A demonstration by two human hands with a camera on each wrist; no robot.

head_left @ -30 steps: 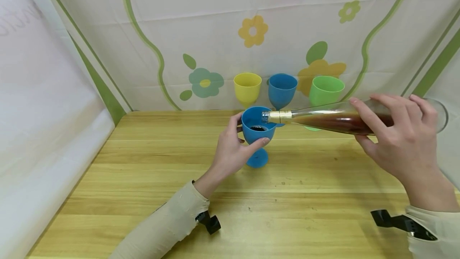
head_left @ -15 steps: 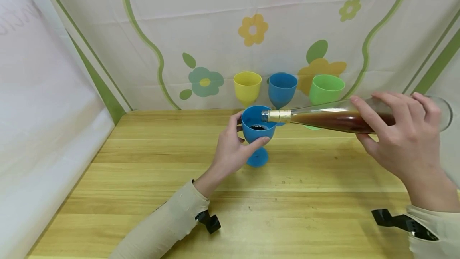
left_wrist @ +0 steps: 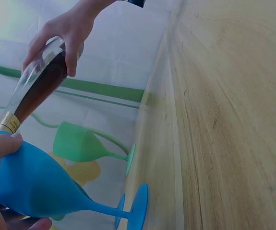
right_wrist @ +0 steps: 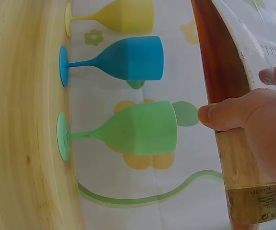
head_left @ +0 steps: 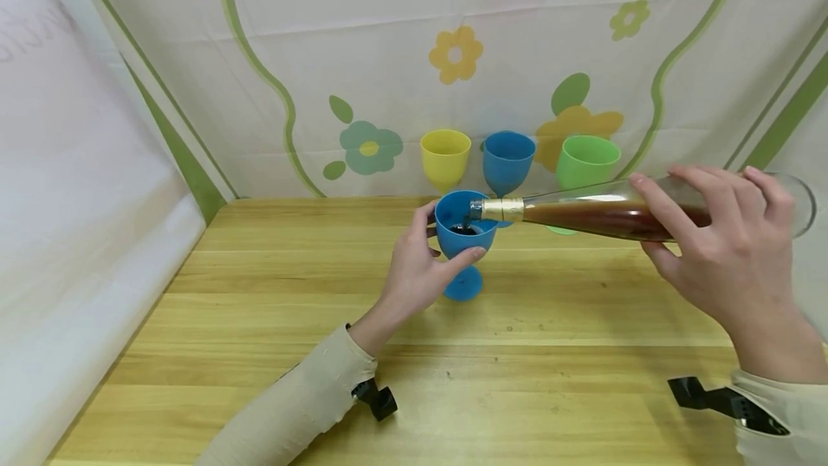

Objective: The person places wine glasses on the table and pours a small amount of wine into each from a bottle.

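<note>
Wood makes up the table [head_left: 272, 351], and it is the biggest thing, with a flowery cloth [head_left: 388, 34] hanging behind its back edge. Next is the glass bottle [head_left: 601, 211] with brown drink inside. The right hand [head_left: 718, 250] has its fingers wrapped around the fat end and holds the bottle tipped almost flat. The bottle's gold neck sits over the rim of the near blue goblet [head_left: 464, 239], which stands near the middle of the table, a bit toward the back. Dark drink shows inside it. The left hand [head_left: 417, 272] curls its fingers and thumb around that cup's bowl. Along the back edge stand a yellow goblet [head_left: 445, 157], another blue goblet [head_left: 508, 158] and a green goblet [head_left: 586, 160].
</note>
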